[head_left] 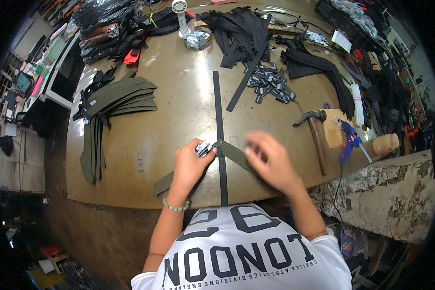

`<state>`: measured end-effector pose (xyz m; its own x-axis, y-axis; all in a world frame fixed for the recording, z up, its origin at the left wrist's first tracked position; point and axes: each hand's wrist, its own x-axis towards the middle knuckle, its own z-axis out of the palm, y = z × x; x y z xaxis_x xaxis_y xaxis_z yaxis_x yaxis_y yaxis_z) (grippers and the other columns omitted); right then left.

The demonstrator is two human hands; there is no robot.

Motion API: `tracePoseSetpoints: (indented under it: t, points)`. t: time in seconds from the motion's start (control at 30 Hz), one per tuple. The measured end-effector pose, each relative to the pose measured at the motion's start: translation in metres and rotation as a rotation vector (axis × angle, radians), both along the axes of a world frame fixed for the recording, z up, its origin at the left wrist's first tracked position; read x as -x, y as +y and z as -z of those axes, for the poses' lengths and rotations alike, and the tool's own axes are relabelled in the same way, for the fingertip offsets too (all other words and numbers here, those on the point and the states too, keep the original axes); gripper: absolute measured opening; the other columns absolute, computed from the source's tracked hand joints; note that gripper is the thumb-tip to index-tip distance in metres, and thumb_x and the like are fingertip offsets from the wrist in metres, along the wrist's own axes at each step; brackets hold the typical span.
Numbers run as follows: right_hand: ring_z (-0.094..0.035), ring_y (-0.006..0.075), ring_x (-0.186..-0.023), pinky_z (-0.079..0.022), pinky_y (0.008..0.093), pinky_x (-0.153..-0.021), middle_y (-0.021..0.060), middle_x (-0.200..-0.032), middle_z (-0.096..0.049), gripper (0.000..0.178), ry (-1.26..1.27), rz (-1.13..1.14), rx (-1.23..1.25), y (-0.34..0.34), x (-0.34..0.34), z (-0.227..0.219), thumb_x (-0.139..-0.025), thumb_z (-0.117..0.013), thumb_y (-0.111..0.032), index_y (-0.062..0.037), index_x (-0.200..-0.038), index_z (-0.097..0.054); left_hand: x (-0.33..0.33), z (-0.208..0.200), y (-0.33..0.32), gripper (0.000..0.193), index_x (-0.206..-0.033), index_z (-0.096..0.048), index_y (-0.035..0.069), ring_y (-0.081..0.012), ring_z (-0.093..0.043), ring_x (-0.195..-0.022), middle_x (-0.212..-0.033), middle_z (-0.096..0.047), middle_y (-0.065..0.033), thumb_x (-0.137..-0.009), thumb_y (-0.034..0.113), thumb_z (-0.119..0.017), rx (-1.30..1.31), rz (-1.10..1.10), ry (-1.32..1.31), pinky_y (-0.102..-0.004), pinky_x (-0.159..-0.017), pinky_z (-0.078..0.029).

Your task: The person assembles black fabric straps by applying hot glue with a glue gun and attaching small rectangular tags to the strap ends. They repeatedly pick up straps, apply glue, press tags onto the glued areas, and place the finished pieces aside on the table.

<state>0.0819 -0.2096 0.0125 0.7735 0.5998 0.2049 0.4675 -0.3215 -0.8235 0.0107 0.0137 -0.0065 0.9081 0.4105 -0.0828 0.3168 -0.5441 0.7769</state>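
Note:
My left hand [191, 164] is closed on a few small black-and-white pieces [204, 149], whose exact kind I cannot make out. Beside its fingertips an olive webbing strap [237, 157] bends to a peak over a long black strap [219, 116] lying lengthwise on the table. Another olive length [164, 184] shows under my left wrist. My right hand [273, 164], a little blurred, hovers at the strap's right part with thumb and forefinger apart; nothing shows between them.
Olive straps [121, 96] lie stacked at left. Small dark pieces [270, 84] are heaped below black straps [241, 36]. A hammer [316, 140] and a blue glue gun [349, 140] lie at right. A small fan [180, 17] stands behind a clear tub [198, 38].

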Motion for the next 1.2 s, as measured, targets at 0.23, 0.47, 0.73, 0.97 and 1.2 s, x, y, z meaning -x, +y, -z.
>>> tracePoseSetpoints:
  t: [0.23, 0.47, 0.73, 0.97, 1.2]
  points:
    - [-0.054, 0.0322, -0.104, -0.047, 0.0393, -0.09, 0.0142, -0.111, -0.055, 0.032, -0.07, -0.425, 0.033, 0.006, 0.066, 0.022, -0.082, -0.069, -0.008, -0.0056, -0.114, -0.063, 0.001, 0.003, -0.005, 0.03, -0.087, -0.068, -0.001, -0.0143, -0.06, -0.062, -0.07, -0.067, -0.0117, -0.076, 0.024, -0.082, -0.012, -0.048, -0.03, -0.0315, -0.062, -0.05]
    - [-0.053, 0.0333, -0.104, -0.047, 0.0399, -0.09, 0.0153, -0.112, -0.051, 0.043, -0.148, -0.459, 0.121, 0.012, 0.072, 0.031, -0.079, -0.073, -0.012, -0.0071, -0.119, -0.058, 0.002, 0.003, -0.01, 0.023, -0.092, -0.07, 0.004, -0.0189, -0.067, -0.066, -0.076, -0.07, -0.0133, -0.078, 0.02, -0.079, -0.016, -0.056, -0.049, -0.0321, -0.064, -0.051]
    - [-0.057, 0.0271, -0.088, -0.052, 0.0355, -0.074, 0.0137, -0.108, -0.05, 0.035, -0.227, -0.431, 0.097, 0.017, 0.064, 0.027, -0.083, -0.074, -0.019, -0.0053, -0.111, -0.06, 0.008, 0.008, -0.012, 0.018, -0.095, -0.072, 0.009, -0.0302, -0.068, -0.069, -0.079, -0.068, -0.0166, -0.079, 0.017, -0.075, -0.067, -0.001, -0.164, -0.0357, -0.063, -0.051]
    - [-0.059, 0.0255, -0.087, -0.053, 0.0335, -0.071, 0.0127, -0.11, -0.052, 0.04, -0.445, -0.422, 0.174, 0.013, 0.056, 0.031, -0.081, -0.07, -0.012, -0.0117, -0.12, -0.063, 0.01, 0.006, -0.012, 0.019, -0.096, -0.07, 0.015, -0.0337, -0.067, -0.08, -0.09, -0.071, -0.0111, -0.077, 0.015, -0.072, -0.062, 0.014, -0.091, -0.0416, -0.068, -0.053]
    - [-0.059, 0.0248, -0.094, -0.054, 0.031, -0.074, 0.0155, -0.124, -0.048, 0.051, -0.6, -0.26, 0.115, 0.021, 0.032, 0.036, -0.081, -0.062, -0.003, -0.0197, -0.13, -0.061, 0.009, 0.007, -0.012, 0.02, -0.096, -0.07, 0.015, -0.0329, -0.068, -0.08, -0.089, -0.071, -0.0107, -0.077, 0.015, -0.072, -0.103, 0.027, -0.12, -0.0416, -0.068, -0.053]
